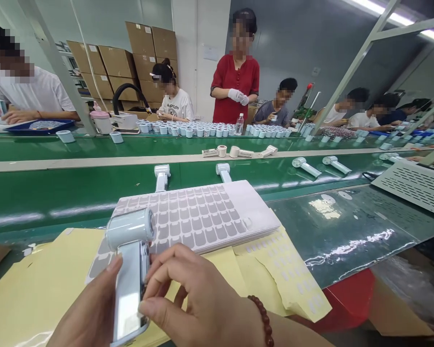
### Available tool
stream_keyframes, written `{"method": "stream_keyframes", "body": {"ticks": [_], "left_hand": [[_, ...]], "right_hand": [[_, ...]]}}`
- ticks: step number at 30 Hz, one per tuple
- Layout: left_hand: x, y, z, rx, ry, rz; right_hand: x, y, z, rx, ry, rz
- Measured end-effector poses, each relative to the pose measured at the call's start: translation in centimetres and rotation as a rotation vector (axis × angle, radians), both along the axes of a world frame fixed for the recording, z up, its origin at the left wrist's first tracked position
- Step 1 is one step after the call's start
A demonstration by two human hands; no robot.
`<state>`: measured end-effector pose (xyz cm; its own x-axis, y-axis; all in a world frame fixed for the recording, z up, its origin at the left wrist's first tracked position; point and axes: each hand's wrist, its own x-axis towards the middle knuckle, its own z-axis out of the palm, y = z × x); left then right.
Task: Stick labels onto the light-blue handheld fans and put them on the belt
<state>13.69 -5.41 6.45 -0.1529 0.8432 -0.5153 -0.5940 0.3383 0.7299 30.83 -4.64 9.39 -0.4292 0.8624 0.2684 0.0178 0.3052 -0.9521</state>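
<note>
My left hand [90, 306] is wrapped round the handle of a pale blue handheld device [130, 270], its round head pointing up and away. My right hand [193, 289], with a beaded bracelet at the wrist, has its thumb and fingers bent against the right edge of the handle; whether anything small is between the fingertips is hidden. Just behind the device lies a stack of white sheets [253, 209] with rows of grey stickers. Yellow backing paper [32, 289] spreads under and around the stack.
Green conveyor belts [75, 180] run across, carrying similar devices [305, 166]. Many small light-blue cups [202, 130] stand along the far side, where several people work. A perforated metal box [415, 188] is at the right. A red box [350, 299] sits below the table edge.
</note>
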Motion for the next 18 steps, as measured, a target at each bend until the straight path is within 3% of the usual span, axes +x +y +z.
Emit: {"method": "stream_keyframes", "body": {"ticks": [7, 18], "left_hand": [[0.6, 1.4, 0.2, 0.016, 0.009, -0.020], [1.5, 1.7, 0.9, 0.076, -0.015, 0.044]], "right_hand": [[0.0, 1.2, -0.6, 0.108, -0.117, 0.012], [-0.3, 1.9, -0.5, 0.150, -0.228, 0.018]]}}
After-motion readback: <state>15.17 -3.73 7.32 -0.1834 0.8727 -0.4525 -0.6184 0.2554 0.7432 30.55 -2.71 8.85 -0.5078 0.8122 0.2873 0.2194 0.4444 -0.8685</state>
